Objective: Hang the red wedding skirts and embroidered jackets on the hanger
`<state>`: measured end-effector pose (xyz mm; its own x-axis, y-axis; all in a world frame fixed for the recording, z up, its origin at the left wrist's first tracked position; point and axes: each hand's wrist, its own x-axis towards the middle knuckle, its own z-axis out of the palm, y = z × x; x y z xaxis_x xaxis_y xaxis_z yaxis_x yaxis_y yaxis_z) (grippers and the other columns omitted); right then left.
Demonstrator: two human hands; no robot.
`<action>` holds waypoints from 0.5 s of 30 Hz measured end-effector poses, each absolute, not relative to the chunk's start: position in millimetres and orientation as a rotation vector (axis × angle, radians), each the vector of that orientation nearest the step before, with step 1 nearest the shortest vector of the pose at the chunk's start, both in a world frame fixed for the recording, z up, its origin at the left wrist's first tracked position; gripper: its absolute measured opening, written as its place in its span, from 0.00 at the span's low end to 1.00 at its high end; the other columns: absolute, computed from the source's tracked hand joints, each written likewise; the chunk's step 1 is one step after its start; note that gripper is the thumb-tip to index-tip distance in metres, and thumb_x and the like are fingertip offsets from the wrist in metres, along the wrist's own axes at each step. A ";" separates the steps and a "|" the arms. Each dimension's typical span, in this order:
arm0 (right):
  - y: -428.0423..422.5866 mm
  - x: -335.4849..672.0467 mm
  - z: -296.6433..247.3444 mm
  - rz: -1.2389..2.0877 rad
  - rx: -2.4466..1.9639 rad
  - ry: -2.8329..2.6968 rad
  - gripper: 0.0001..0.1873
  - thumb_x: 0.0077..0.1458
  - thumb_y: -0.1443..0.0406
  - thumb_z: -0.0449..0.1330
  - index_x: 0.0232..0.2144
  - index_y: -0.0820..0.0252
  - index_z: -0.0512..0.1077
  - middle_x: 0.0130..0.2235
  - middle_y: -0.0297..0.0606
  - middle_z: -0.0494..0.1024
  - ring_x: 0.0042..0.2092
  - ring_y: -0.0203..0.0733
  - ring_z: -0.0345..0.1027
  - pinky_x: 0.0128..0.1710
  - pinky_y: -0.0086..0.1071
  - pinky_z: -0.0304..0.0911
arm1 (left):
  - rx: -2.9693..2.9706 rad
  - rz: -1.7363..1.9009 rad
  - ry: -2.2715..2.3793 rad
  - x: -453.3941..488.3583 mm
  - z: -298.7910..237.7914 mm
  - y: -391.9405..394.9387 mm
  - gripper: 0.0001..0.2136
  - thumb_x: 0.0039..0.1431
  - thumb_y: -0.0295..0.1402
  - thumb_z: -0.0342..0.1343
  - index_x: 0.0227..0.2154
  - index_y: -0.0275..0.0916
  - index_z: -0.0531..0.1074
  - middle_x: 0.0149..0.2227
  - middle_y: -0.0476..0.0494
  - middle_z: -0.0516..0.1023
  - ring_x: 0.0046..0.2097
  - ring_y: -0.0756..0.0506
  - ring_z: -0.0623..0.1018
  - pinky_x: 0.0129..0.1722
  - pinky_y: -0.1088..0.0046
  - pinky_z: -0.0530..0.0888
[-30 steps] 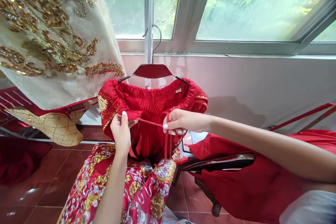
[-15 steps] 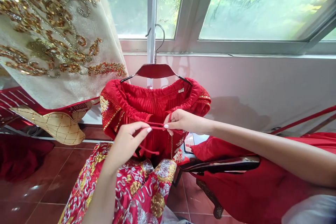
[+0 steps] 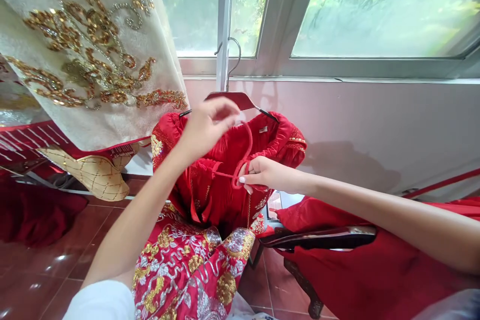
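A red garment (image 3: 225, 210) with a gathered neckline and gold trim hangs on a dark red hanger (image 3: 245, 101). At its front opening, my right hand (image 3: 262, 174) pinches a red drawstring (image 3: 248, 145), which loops around near the fingertips. One end of the cord runs left to the neckline; another rises in a curve toward my left hand (image 3: 212, 122). That hand is raised over the collar, thumb and fingers drawn together on the cord's upper end, slightly blurred. It covers part of the hanger and the left side of the neckline.
A cream cloth (image 3: 93, 60) with gold sequins hangs at left, above a gold quilted piece (image 3: 99, 175). Embroidered red fabric (image 3: 195, 270) lies below the garment. Red cloth (image 3: 356, 275) drapes over a dark wooden chair (image 3: 326, 236) at right. Behind stand a wall and windows (image 3: 375, 15).
My left hand has moved up from the front opening, lifting one cord end into a curve. My right hand keeps its pinch at nearly the same place. The view has shifted slightly.
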<state>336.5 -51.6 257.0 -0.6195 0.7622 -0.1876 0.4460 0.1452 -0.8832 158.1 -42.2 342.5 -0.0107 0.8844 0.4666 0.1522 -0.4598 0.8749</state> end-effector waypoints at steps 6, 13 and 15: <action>-49.8 340.3 252.6 1.527 -1.078 -1.997 0.20 0.56 0.55 0.57 0.22 0.66 0.69 0.19 0.31 0.65 0.20 0.27 0.50 0.20 0.26 0.43 | 2.269 0.534 0.810 150.4 259.4 -9.4 0.07 0.50 0.28 0.54 0.21 0.40 0.75 0.24 0.48 0.78 0.28 0.46 0.76 0.33 0.71 0.73; -51.3 338.0 258.2 1.724 -0.964 -1.752 0.17 0.54 0.57 0.60 0.22 0.66 0.66 0.22 0.31 0.67 0.19 0.24 0.50 0.18 0.25 0.40 | 2.328 1.232 1.186 132.3 245.5 -38.6 0.11 0.58 0.30 0.46 0.30 0.41 0.75 0.33 0.43 0.79 0.42 0.43 0.76 0.47 0.65 0.70; -50.1 337.7 257.4 1.777 -0.924 -1.669 0.16 0.54 0.58 0.60 0.23 0.66 0.66 0.23 0.31 0.67 0.19 0.23 0.49 0.18 0.24 0.40 | 2.388 1.519 1.283 133.8 226.6 -49.1 0.09 0.56 0.31 0.49 0.29 0.40 0.74 0.32 0.42 0.78 0.39 0.43 0.76 0.47 0.63 0.69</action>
<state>337.7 -50.1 257.4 -0.6265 0.7696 -0.1232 0.0750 -0.0979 -0.9924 133.8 -49.1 226.6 0.1814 0.6508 0.7372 0.6176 -0.6588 0.4296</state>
